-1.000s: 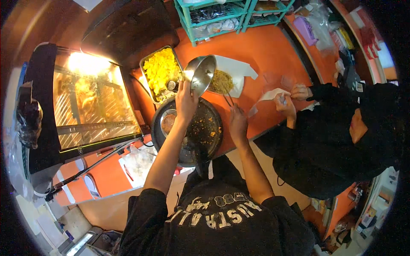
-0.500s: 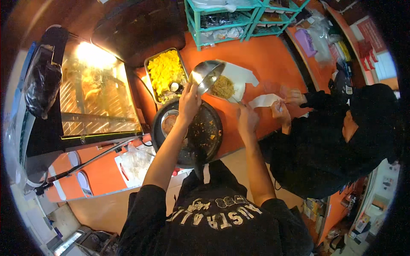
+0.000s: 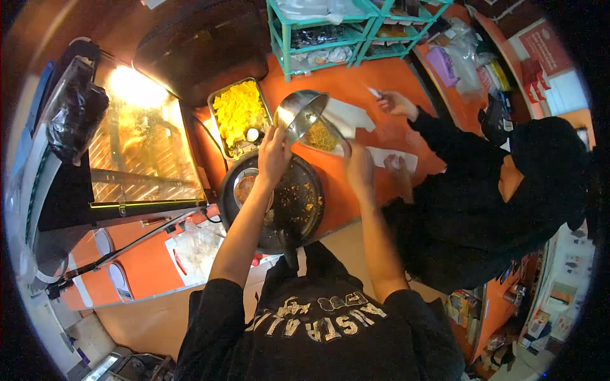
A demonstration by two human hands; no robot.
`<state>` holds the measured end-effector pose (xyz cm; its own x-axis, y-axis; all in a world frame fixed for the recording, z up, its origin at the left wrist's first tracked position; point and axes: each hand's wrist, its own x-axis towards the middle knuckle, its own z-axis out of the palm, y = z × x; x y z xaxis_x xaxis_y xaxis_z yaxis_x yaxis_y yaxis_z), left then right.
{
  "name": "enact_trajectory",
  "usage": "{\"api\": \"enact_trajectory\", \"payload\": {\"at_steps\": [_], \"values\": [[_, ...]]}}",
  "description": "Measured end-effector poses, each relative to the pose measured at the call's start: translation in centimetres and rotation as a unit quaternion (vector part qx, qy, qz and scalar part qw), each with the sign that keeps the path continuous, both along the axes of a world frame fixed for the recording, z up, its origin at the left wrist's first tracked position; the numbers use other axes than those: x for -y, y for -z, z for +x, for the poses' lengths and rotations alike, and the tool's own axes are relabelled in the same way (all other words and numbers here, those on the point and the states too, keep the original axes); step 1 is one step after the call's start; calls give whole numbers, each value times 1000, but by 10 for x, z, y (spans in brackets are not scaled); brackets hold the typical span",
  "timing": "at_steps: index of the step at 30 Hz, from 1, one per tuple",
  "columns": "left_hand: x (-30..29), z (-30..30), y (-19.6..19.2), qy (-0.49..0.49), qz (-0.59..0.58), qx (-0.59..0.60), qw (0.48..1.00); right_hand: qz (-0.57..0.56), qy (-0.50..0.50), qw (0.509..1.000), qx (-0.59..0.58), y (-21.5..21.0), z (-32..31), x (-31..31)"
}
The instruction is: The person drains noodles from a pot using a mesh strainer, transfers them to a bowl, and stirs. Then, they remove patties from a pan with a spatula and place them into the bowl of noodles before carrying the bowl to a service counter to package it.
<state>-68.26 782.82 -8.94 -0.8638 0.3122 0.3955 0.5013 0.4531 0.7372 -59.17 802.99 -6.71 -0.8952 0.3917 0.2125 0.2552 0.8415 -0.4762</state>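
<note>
My left hand [image 3: 274,155] grips the rim of a shiny metal bowl [image 3: 296,115], tilted over a mound of brown fried rice or noodles [image 3: 319,136]. That food lies on an open white paper wrapper [image 3: 353,116] on the orange counter. Closed around the handle of a metal utensil, my right hand [image 3: 358,169] is just right of the food. The utensil's head is too blurred to name its kind. Below my hands sits a black frying pan [image 3: 304,213] with food scraps. Inside it, a round dish [image 3: 246,188] with something brown is partly behind my left forearm.
Left of the bowl stands a metal tray of yellow food [image 3: 239,113]. A lit glass cabinet [image 3: 143,140] is farther left. Teal shelves [image 3: 324,38] stand at the back. On the right, a co-worker's hand [image 3: 397,104] holds a small white item; another rests on white paper [image 3: 406,162].
My right hand has moved up and left, closer to the bowl and food. The bowl remains tilted. One of the co-worker's hands has risen away from the paper with a small white item.
</note>
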Motion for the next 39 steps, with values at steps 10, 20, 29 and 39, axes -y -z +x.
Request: {"api": "enact_trajectory", "payload": {"at_steps": [10, 20, 29, 39], "values": [[1, 8, 2, -32, 39, -20, 999, -109, -70, 991, 36, 52, 41, 52], [7, 11, 13, -60, 47, 36, 996, -115, -29, 992, -49, 98, 73, 53], [4, 20, 13, -94, 62, -2, 994, -398, 79, 901, 150, 85, 49, 65], [3, 22, 16, -95, 34, 43, 994, -284, 32, 958, -29, 90, 68, 58]]}}
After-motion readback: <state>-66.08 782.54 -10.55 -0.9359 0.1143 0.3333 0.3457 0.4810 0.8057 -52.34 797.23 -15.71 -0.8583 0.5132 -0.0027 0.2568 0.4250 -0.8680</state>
